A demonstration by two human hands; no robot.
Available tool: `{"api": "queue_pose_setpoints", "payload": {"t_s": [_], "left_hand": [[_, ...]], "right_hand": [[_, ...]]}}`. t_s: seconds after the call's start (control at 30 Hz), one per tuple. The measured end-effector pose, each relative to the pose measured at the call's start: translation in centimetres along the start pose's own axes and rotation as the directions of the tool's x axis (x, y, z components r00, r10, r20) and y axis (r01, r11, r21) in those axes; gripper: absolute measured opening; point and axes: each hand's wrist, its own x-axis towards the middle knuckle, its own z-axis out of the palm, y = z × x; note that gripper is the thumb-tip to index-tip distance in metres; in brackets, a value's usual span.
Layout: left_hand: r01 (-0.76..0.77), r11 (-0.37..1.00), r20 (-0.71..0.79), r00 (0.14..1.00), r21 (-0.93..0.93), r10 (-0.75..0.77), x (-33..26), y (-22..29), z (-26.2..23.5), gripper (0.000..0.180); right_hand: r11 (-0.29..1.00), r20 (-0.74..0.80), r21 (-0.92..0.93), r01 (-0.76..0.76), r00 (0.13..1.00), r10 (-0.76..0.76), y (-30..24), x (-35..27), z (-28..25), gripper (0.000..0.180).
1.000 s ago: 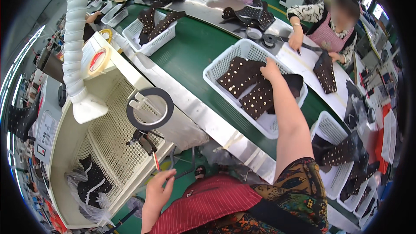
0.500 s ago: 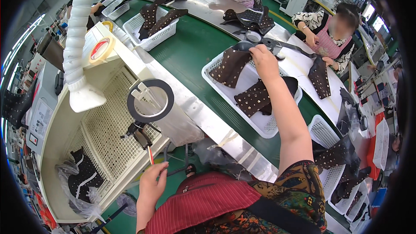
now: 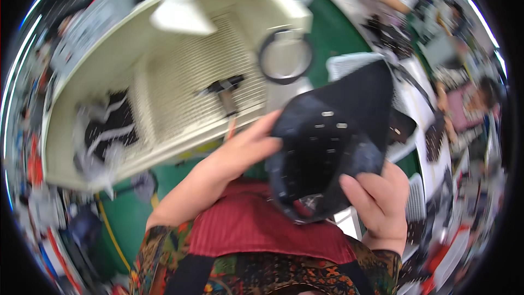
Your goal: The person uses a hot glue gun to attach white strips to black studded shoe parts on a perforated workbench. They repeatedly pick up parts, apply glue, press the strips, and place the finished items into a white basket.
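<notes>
In front of me I hold a black shoe upper (image 3: 355,104), its hollow inside facing me, with several small pale marks dotted over it. My left hand (image 3: 248,145) pinches its left edge between thumb and fingers. Its lower right edge is gripped by my right hand (image 3: 382,199), fingers curled over the material. Just beyond my left hand, a dark gun-shaped tool (image 3: 226,93) with an orange tube hangs at the front edge of a cream basin (image 3: 147,158). Motion blurs much of the picture.
The basin has a grid floor, with a dark studded piece in clear plastic (image 3: 112,125) on it. A white nozzle (image 3: 183,16) hangs above. Near its edge stands a clear cylinder with a black ring (image 3: 285,57). A white basket (image 3: 355,60) is partly hidden behind the upper. Co-workers sit at right.
My right hand has come back from the white basket with the upper. The left hand has risen from beside the tool's tube and taken the upper's edge. My view has turned left.
</notes>
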Motion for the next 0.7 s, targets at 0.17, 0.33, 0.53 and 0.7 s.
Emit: {"api": "queue_pose_setpoints", "payload": {"t_s": [0.17, 0.33, 0.53, 0.7], "left_hand": [[0.023, 0.996, -0.022, 1.0, 0.085, -0.022, -2.5, 2.2, -0.9, 0.054], [-0.093, 0.974, -0.184, 0.981, -0.205, 0.054, -6.9, 2.9, -6.1, 0.034], [-0.267, 0.962, -0.489, 0.847, -0.051, 0.209, -13.9, 8.1, -15.0, 0.026], [0.011, 0.523, -0.432, 0.579, 0.852, 0.692, -16.7, 15.2, -22.6, 0.018]], "right_hand": [[1.0, -0.052, 0.018, -0.003, 0.999, 0.004, -4.2, 1.3, 3.0, 0.022], [0.969, 0.066, 0.244, -0.042, 0.997, 0.026, -7.2, 5.7, 8.1, 0.02], [0.959, -0.011, -0.113, 0.259, 0.965, -0.262, -9.7, 12.8, 16.9, 0.044], [0.966, -0.061, 0.169, 0.196, 0.98, -0.188, -8.1, 15.2, 29.2, 0.048]]}}
